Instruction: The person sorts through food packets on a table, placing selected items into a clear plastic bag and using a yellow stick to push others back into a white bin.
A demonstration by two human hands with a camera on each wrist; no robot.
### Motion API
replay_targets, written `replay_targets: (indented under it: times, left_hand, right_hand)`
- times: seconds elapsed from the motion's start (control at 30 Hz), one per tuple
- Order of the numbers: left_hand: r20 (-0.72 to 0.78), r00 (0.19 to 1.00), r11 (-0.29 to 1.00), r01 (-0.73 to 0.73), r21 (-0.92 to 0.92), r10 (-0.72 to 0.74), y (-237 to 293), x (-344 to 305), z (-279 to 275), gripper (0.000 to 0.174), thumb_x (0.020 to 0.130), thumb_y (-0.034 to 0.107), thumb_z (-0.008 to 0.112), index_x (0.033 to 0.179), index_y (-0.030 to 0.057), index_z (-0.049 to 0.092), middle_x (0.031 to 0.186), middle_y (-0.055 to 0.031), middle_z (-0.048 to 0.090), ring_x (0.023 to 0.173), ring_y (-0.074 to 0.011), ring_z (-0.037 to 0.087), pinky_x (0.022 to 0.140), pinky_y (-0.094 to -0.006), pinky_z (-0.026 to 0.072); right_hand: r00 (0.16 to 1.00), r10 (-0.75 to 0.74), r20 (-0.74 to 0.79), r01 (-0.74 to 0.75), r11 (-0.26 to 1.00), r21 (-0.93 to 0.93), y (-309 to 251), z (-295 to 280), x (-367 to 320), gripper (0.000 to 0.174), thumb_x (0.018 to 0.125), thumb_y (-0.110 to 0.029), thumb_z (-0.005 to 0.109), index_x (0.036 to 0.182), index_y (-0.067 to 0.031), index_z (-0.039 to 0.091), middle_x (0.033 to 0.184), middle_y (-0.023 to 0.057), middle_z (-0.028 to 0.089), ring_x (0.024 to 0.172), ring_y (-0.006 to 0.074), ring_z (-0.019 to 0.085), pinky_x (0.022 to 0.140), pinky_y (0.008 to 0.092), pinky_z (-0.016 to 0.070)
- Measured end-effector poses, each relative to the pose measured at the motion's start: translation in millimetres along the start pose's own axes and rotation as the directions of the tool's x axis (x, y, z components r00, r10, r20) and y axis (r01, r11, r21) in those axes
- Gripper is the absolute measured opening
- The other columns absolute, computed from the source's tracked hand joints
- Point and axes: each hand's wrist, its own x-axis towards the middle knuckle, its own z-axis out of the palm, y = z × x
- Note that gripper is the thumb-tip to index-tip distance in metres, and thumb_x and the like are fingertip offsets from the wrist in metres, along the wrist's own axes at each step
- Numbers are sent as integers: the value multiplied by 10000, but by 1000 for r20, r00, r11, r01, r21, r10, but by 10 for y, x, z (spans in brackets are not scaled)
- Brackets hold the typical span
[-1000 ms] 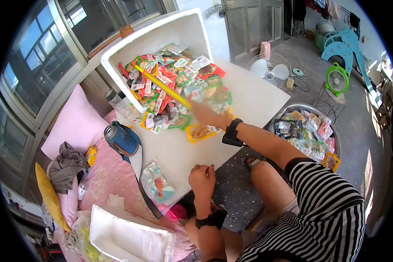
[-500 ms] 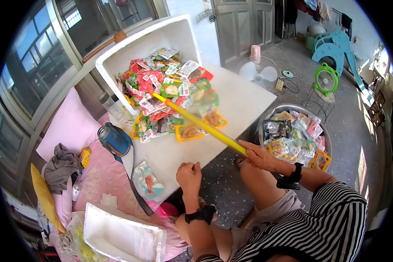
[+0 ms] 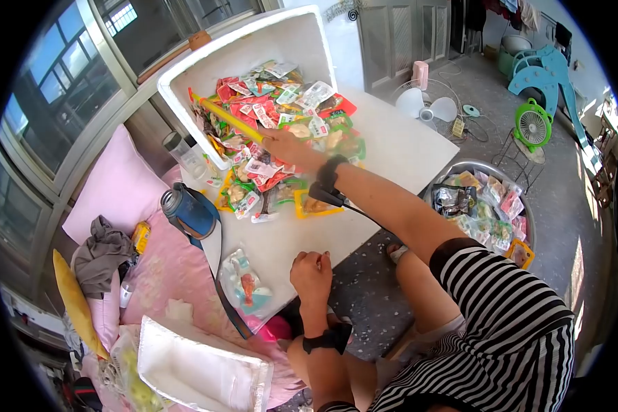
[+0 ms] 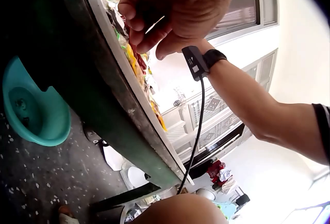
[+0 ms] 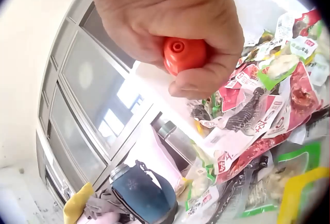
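My right hand (image 3: pixel 290 147) grips a yellow stick (image 3: pixel 230 119) over the table; its far end reaches to the left inner side of a white foam box (image 3: pixel 292 42). In the right wrist view the stick's red end cap (image 5: pixel 181 57) pokes out of the curled fist. Vacuum-packed snack packets (image 3: pixel 254 110), red, green and clear, spill from the tipped box onto the tabletop (image 3: pixel 398 147). Near the table's front edge, my left hand (image 3: pixel 312 276) hangs loosely curled, holding nothing. Its relaxed fingers also show in the left wrist view.
A metal basin (image 3: pixel 532 226) of packets stands on the floor at right. A blue flask (image 3: pixel 192 211) and a clear packet (image 3: pixel 244 285) lie left of my left hand. A smaller foam box (image 3: pixel 199 378) sits on the pink bedding. Fans (image 3: pixel 531 127) stand behind the basin.
My right hand first drew the stick back from the box towards my right knee, then reached forward into the box again. Some packets shifted at the pile's near side. The left hand stayed put.
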Motion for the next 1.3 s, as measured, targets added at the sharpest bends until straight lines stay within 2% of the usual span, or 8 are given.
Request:
replay_targets:
  times: [0.07,0.1,0.2,0.33,0.83,0.97,1.13,1.3]
  left_hand:
    - [10,1000,1000,18,21,-18,20,24,-45,180,744,158,694,650,23,624,654,-138,558,643,-344,567,586,-441,451]
    - [15,999,999,29,27,-30,37,29,-55,177,743,156,695,650,22,625,654,-139,558,643,-345,567,584,-441,451]
    - [13,1000,999,21,36,-21,59,22,-63,183,745,162,694,650,21,625,656,-143,560,642,-347,567,586,-440,452]
    - [-37,999,999,-15,44,17,65,-15,-27,206,730,146,703,623,-3,608,614,-153,565,602,-351,558,568,-436,440]
    - [-48,991,979,127,157,-121,-71,-56,-43,274,763,182,693,947,-8,624,885,-188,605,850,-374,581,735,-455,471]
    - [-9,987,972,158,171,-159,-15,-76,-9,343,768,195,693,1021,-19,602,952,-208,602,915,-386,577,791,-458,474]
    - [-42,996,973,89,212,-81,-52,-65,110,373,759,228,693,1019,-23,604,865,-176,605,820,-345,592,743,-447,470]
    - [-27,998,976,53,212,-48,4,-54,94,372,755,227,692,1013,-27,608,875,-196,606,838,-373,586,749,-460,468]
  right_hand:
    - [998,51,36,-46,991,-125,113,71,171,431,900,-196,448,1320,-115,500,762,91,593,541,170,589,425,305,477]
    - [971,-240,18,236,937,-259,398,100,281,401,882,-174,439,1267,-111,533,786,159,613,557,262,602,499,360,506]
    - [994,-101,-45,84,954,-288,449,-4,-102,405,888,-176,433,1278,-115,521,805,217,622,641,338,614,596,413,503]
    - [966,-235,110,258,826,-501,844,-426,-592,432,912,-179,419,1336,-111,468,883,249,620,767,384,608,691,447,481]
    - [1000,21,1,-18,882,-471,122,-1274,-3299,439,936,-164,462,1362,-66,431,677,242,539,595,310,574,608,384,461]
    - [998,64,-9,-61,875,-480,182,-1429,-3746,451,960,-192,447,1395,-83,400,649,141,538,566,204,559,562,329,447]
    - [993,111,-30,-115,965,-237,88,-1451,-3557,476,983,-236,425,1440,-133,348,671,6,521,545,79,509,501,242,428]
    - [963,237,-124,-256,951,-173,-7,-1388,-2233,485,980,-265,411,1444,-147,335,803,36,582,554,87,522,439,236,447]
